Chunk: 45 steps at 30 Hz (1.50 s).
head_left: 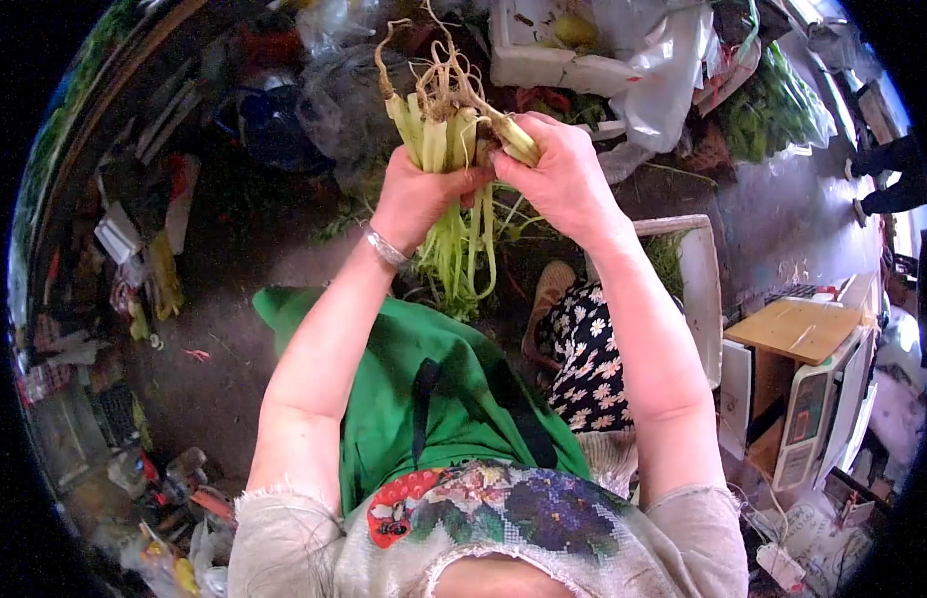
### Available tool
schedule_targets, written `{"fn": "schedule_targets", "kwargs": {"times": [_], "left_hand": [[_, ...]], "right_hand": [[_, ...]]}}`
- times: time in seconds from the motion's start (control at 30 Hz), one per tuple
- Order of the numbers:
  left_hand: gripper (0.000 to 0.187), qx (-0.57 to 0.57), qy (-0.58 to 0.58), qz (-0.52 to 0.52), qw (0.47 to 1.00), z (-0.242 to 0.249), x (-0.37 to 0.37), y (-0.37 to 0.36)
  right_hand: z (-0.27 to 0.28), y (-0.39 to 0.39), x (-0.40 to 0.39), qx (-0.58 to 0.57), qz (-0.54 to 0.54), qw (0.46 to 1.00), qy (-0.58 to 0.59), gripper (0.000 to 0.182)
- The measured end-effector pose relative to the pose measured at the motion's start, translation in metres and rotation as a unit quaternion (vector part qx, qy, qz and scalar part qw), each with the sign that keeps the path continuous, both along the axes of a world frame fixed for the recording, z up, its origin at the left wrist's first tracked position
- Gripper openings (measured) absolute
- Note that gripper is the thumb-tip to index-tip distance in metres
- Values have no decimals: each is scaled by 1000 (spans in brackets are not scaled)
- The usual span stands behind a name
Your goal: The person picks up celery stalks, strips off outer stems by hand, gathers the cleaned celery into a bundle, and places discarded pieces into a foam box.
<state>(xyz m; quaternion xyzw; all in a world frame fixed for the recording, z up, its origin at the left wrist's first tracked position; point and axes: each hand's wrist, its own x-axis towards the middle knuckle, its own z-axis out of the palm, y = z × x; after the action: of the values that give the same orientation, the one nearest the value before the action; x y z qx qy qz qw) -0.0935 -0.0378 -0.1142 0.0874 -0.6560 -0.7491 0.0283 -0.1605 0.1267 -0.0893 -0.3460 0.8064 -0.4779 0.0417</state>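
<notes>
Head view, left hand: the fingers of the left hand [413,194] are wrapped around a bundle of pale stalks [433,145], held above the green apron [384,349], roots up and leafy ends [458,244] hanging down (a bracelet [387,247] circles this wrist).
Right hand: the fingers of the right hand [563,169] are closed on a thicker stalk [518,140] just beside the bundle, its rooted end towards the other roots; whether it is detached cannot be told.
Roots: thin, tangled roots [448,85] are attached at the top. The stalks are gathered, but the roots are untrimmed; I judge this partway, with any final amount unclear.
Around: a white foam box [623,75] sits beyond the hands, a pale-rimmed container [707,269] with greens [667,261] inside to the right.
Writing: the boxy appliance [807,419] has a marked panel, and printed wrapping [812,528] lies near it; no word or brand is readable.
</notes>
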Motion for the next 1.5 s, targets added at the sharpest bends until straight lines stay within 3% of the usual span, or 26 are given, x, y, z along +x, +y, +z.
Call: {"fn": "schedule_targets", "kwargs": {"times": [0.27,0.33,0.4,0.5,0.6,0.67,0.73,0.8,0.83,0.93,0.97,1.07,1.27,1.43,1.5], "left_hand": [[21,-46,-19,-72,996,8,3,-9],[22,-63,-25,-77,995,6,3,-14],[24,36,-16,-4,999,7,2,-19],[20,70,1,21,997,7,-1,-34],[19,89,18,46,995,7,-1,-38],[19,95,34,52,993,6,-1,-38],[19,101,40,69,992,5,-2,-37],[19,99,36,69,992,6,-2,-31],[18,97,33,69,992,6,-2,-28],[18,130,41,71,988,5,-1,-23],[17,129,46,70,988,6,-1,-23],[17,150,37,63,986,11,-2,-29],[19,201,-15,40,979,4,0,-21],[21,155,-7,-25,988,7,2,-21],[20,144,-2,-26,989,6,2,-20]], "right_hand": [[2,13,-6,23,41,998,30,16],[0,18,-11,43,-8,998,52,19],[-3,19,-15,55,-39,997,44,20],[-11,24,-16,56,-58,993,82,25],[-13,23,-19,106,-126,986,16,31],[-16,22,-19,51,-123,991,34,32],[-21,15,-18,8,-106,994,4,33],[-23,4,-12,-13,-37,974,-225,37],[-25,0,-9,7,-1,964,-266,41],[-22,-12,1,55,70,954,-286,27],[-37,-15,-2,15,88,947,-310,22],[-32,-9,-8,-5,68,937,-342,22],[-12,0,-7,-73,142,900,-405,26],[-14,-1,-6,-49,164,878,-448,35],[-18,-4,-2,-59,159,873,-458,29]]}}
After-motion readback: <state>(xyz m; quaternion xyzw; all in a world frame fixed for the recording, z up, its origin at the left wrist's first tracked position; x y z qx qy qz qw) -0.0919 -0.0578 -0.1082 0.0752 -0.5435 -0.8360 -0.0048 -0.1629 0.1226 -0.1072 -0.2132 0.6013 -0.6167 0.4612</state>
